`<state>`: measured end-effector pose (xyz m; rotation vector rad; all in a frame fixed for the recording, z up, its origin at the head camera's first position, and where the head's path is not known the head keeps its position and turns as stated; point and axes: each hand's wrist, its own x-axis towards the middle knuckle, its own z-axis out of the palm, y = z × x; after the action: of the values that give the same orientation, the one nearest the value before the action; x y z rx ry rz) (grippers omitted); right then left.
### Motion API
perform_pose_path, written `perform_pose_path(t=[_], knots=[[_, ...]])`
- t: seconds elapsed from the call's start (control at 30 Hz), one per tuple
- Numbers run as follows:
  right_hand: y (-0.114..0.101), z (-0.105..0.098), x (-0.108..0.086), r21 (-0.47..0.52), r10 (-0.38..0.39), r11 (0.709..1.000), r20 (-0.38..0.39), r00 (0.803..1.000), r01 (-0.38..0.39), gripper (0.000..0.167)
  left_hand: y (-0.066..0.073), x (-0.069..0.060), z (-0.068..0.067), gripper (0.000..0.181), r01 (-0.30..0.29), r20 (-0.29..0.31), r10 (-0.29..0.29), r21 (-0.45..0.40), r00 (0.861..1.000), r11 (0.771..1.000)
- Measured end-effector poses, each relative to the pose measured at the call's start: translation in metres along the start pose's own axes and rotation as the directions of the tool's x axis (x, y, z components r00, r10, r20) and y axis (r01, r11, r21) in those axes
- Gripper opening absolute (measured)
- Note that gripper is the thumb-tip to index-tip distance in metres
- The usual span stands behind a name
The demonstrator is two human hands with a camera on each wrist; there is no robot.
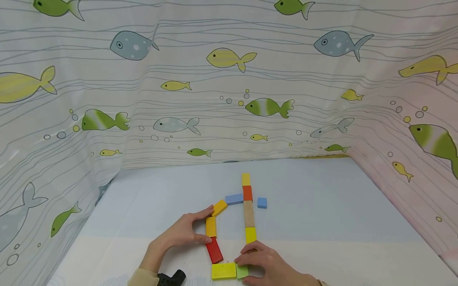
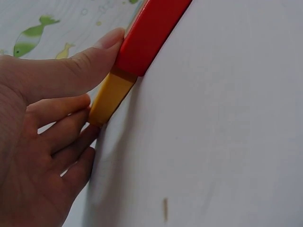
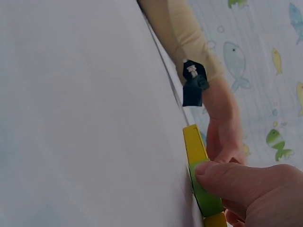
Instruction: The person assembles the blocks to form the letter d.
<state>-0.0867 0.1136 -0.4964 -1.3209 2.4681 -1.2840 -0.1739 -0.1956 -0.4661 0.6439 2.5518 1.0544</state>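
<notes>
At the left side of a ring of toy blocks, my left hand [image 1: 184,232] spreads its thumb and fingers along an orange block [image 1: 211,227]. Its thumb touches the red block [image 2: 150,38] below, and the forefinger reaches a second orange block [image 1: 219,207]. My right hand [image 1: 272,264] holds a green block [image 1: 242,272] between thumb and fingers at the near right corner. The thumb lies against the green block's side in the right wrist view. A yellow block [image 1: 223,271] touches the green one end to end. Part of another yellow block [image 1: 251,234] hides behind the right fingers.
A straight column continues away through a plain wooden block [image 1: 249,213], an orange-red block [image 1: 247,193] and a yellow block [image 1: 245,178]. One blue block [image 1: 234,199] joins its left side; a small blue block [image 1: 262,203] lies apart on the right. Fish-patterned curtain [image 1: 229,91] surrounds the white table.
</notes>
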Motion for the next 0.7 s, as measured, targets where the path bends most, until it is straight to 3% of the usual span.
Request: perform_pose_path(t=[0.27,0.43,0.5,0.7], knots=[[-0.001,-0.002,0.0,0.062,0.056,0.997,-0.008,0.998,-0.055,0.035,0.001,0.0,-0.001,0.087,0.002,0.003,-0.002,0.004,1.0,1.0],[-0.007,-0.015,0.004,0.075,0.171,0.983,-0.019,0.985,-0.169,0.034,0.002,-0.001,0.0,0.087,0.005,-0.001,-0.005,0.004,1.0,1.0],[-0.007,-0.022,0.006,0.06,0.185,0.982,-0.055,0.981,-0.181,0.032,0.002,-0.002,-0.001,0.087,0.007,-0.004,-0.007,0.005,1.0,1.0],[0.01,-0.045,0.007,-0.003,0.13,0.991,-0.225,0.966,-0.134,0.03,0.001,-0.001,0.0,0.087,0.001,-0.005,-0.001,0.003,1.0,1.0]])
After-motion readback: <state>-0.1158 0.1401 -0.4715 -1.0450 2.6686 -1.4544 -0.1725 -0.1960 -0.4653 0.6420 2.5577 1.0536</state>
